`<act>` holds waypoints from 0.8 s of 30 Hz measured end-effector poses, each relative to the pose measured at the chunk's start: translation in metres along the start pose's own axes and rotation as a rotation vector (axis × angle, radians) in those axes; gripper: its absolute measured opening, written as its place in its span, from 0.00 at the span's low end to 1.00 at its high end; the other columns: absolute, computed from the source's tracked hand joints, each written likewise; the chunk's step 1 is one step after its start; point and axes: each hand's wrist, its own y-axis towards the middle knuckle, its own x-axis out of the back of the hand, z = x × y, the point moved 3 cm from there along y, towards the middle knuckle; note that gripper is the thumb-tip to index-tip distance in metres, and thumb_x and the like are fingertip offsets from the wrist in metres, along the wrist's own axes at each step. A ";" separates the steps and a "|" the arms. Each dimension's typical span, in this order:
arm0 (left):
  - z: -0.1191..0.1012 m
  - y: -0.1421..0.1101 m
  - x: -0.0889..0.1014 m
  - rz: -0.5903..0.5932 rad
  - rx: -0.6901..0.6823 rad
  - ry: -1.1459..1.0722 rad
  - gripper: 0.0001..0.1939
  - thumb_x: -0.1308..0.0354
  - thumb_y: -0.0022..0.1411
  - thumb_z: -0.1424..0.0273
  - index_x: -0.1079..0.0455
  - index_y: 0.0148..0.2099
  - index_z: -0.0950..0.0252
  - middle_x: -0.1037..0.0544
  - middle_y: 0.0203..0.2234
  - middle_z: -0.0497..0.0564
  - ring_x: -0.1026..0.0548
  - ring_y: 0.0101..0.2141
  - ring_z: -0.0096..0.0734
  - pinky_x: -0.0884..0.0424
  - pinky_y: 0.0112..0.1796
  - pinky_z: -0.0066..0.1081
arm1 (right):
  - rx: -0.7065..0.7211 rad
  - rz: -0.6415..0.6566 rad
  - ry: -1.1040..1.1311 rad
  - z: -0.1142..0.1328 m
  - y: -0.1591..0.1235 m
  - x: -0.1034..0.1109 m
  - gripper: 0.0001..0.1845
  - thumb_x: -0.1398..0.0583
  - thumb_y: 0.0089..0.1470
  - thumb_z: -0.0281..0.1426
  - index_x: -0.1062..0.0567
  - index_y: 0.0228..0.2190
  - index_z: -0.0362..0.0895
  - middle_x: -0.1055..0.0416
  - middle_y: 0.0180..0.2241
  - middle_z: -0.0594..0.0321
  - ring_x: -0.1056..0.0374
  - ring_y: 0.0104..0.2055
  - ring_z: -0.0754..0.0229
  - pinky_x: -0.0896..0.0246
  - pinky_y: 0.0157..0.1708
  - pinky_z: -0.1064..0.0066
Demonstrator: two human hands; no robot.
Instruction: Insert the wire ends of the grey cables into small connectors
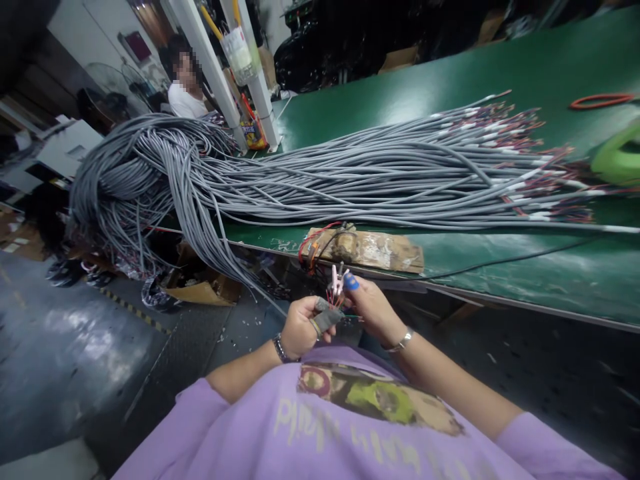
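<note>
My left hand (300,327) is closed around the end of a grey cable (327,315) with a taped finger on it. My right hand (370,307), with a blue cover on one fingertip, pinches the thin coloured wire ends (336,283) that fan out of that cable. Both hands are held just in front of the green table's near edge, below a worn brown block (370,250) with red and black wires (313,250) attached.
A large bundle of grey cables (350,177) lies across the green table (500,67) and droops off its left end toward the floor. A green object (617,160) and an orange ring (600,101) lie at the right. Another person (185,87) sits at the far left, behind white posts (210,67).
</note>
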 end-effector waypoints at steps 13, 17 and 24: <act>0.001 0.005 -0.003 0.016 0.030 0.022 0.26 0.33 0.40 0.48 0.34 0.23 0.66 0.31 0.12 0.44 0.36 0.11 0.19 0.41 0.14 0.22 | -0.200 0.096 0.425 -0.018 0.015 -0.006 0.23 0.28 0.32 0.47 0.23 0.24 0.42 0.29 0.19 0.67 0.36 0.20 0.66 0.40 0.20 0.74; -0.002 0.003 -0.004 0.009 0.047 0.018 0.28 0.32 0.38 0.46 0.35 0.22 0.66 0.31 0.12 0.44 0.36 0.11 0.19 0.41 0.13 0.22 | -0.238 0.123 0.418 -0.021 0.012 -0.005 0.24 0.32 0.39 0.51 0.22 0.26 0.43 0.27 0.22 0.64 0.34 0.22 0.65 0.39 0.22 0.73; 0.002 -0.006 0.000 -0.028 0.114 -0.049 0.28 0.31 0.34 0.47 0.35 0.22 0.66 0.30 0.11 0.44 0.37 0.10 0.19 0.44 0.12 0.21 | -0.239 0.157 0.390 -0.018 0.007 0.001 0.25 0.37 0.45 0.53 0.21 0.32 0.44 0.26 0.26 0.63 0.36 0.24 0.66 0.40 0.24 0.75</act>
